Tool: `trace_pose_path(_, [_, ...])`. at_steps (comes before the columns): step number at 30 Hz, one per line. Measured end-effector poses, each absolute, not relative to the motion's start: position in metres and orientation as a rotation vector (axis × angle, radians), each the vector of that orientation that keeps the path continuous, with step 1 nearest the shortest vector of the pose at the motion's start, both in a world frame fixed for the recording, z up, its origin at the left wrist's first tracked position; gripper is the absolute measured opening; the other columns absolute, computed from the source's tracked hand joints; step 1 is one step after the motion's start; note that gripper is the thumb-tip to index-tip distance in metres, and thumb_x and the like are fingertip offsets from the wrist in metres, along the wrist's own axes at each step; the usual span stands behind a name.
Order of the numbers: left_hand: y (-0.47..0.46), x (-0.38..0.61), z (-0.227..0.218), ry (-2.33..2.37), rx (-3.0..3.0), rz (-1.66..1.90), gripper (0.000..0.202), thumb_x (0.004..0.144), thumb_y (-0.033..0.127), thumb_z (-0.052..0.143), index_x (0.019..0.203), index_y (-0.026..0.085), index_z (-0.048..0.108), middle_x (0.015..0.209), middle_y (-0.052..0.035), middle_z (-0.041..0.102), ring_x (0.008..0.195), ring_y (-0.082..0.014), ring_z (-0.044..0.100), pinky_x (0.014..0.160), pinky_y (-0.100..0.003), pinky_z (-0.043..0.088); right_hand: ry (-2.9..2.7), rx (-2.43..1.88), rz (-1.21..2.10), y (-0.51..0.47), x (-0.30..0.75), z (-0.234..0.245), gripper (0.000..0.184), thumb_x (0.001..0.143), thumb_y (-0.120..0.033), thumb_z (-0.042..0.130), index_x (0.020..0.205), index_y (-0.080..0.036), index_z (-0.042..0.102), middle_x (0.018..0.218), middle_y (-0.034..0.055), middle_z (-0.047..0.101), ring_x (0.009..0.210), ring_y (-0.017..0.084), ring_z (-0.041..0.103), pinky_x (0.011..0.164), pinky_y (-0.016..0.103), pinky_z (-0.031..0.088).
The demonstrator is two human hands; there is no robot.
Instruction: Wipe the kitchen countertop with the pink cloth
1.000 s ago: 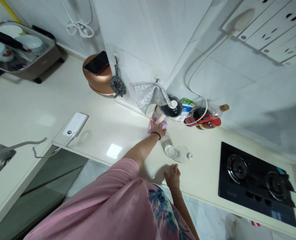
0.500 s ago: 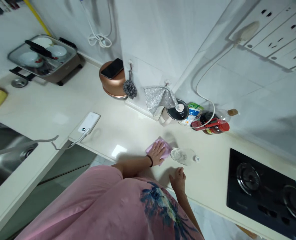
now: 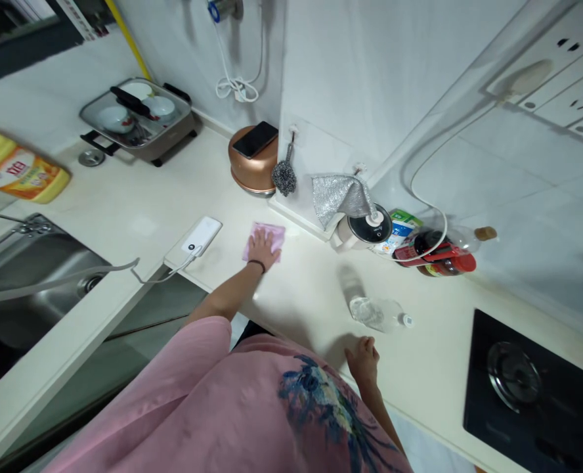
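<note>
My left hand (image 3: 262,249) lies flat, fingers spread, on a pink cloth (image 3: 273,232) pressed to the cream countertop (image 3: 301,295), just right of a white power bank (image 3: 201,236) with a cable. My right hand (image 3: 363,360) rests at the counter's front edge with its fingers curled and nothing in them. A clear plastic bottle (image 3: 375,314) lies on its side just beyond that hand.
Along the wall stand a copper pot (image 3: 249,172) with a phone (image 3: 255,139) on it, a hanging steel scrubber (image 3: 284,179), a silver cloth (image 3: 341,196), a kettle (image 3: 367,228) and sauce bottles (image 3: 439,257). A sink (image 3: 30,276) lies left, a black gas stove (image 3: 532,387) right, a lidded electric pan (image 3: 138,121) far back.
My left hand has slid the pink cloth from beside the kettle toward me, then left to the power bank. My right hand stays at the counter's edge. My view has turned left.
</note>
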State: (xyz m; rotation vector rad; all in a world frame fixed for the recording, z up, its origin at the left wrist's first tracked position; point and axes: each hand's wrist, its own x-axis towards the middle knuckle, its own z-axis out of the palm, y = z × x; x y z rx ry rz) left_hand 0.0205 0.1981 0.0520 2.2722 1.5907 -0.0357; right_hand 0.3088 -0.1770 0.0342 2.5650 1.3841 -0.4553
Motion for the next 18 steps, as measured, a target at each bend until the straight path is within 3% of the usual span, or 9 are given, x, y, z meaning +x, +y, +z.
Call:
trace_pose_path(2, [0.202, 0.027, 0.053, 1.596, 2.272, -0.038, 0.076, 0.105, 0.052, 0.042, 0.161, 0.001, 0.041, 0.171, -0.0231, 0.037, 0.165, -0.0441, 0.01, 0.128, -0.074, 0.003, 1.386, 2.57, -0.452, -0.177, 0.309, 0.034, 0.067, 0.096, -0.036, 0.045, 0.152, 0.002, 0.043, 0.159, 0.0336, 0.045, 0.156, 0.035, 0.038, 0.124, 0.047, 0.034])
trace_pose_path(6, [0.187, 0.076, 0.049, 1.578, 2.277, -0.057, 0.065, 0.108, 0.046, 0.03, 0.15, 0.004, 0.057, 0.167, -0.0194, 0.046, 0.162, -0.0419, 0.023, 0.13, -0.069, 0.002, 1.354, 2.59, -0.452, -0.177, 0.308, 0.033, 0.068, 0.094, -0.034, 0.046, 0.152, 0.002, 0.042, 0.16, 0.0349, 0.043, 0.155, 0.036, 0.04, 0.123, 0.049, 0.033])
trace_pose_path(10, [0.197, 0.12, 0.05, 1.511, 2.3, 0.044, 0.066, 0.106, 0.045, 0.038, 0.156, 0.003, 0.051, 0.175, -0.0205, 0.03, 0.165, -0.0419, 0.011, 0.13, -0.068, 0.001, 1.373, 2.596, -0.455, -0.177, 0.309, 0.032, 0.069, 0.093, -0.034, 0.047, 0.153, 0.0, 0.041, 0.159, 0.0342, 0.044, 0.156, 0.035, 0.039, 0.123, 0.05, 0.033])
trace_pose_path(13, [0.199, 0.136, 0.05, 1.459, 2.308, 0.066, 0.073, 0.103, 0.046, 0.048, 0.166, 0.01, 0.04, 0.18, -0.0159, 0.018, 0.168, -0.0384, 0.0, 0.132, -0.065, 0.0, 1.365, 2.605, -0.451, -0.177, 0.31, 0.032, 0.068, 0.094, -0.035, 0.046, 0.152, -0.001, 0.041, 0.159, 0.0339, 0.044, 0.153, 0.035, 0.042, 0.122, 0.049, 0.034])
trace_pose_path(18, [0.109, 0.153, 0.031, 1.04, 2.49, 0.018, 0.072, 0.102, 0.046, 0.051, 0.17, 0.024, 0.04, 0.181, -0.0084, 0.018, 0.168, -0.0346, 0.007, 0.136, -0.059, 0.003, 1.381, 2.599, -0.445, -0.18, 0.312, 0.027, 0.068, 0.095, -0.036, 0.045, 0.151, 0.003, 0.042, 0.158, 0.0357, 0.044, 0.155, 0.036, 0.039, 0.123, 0.048, 0.033])
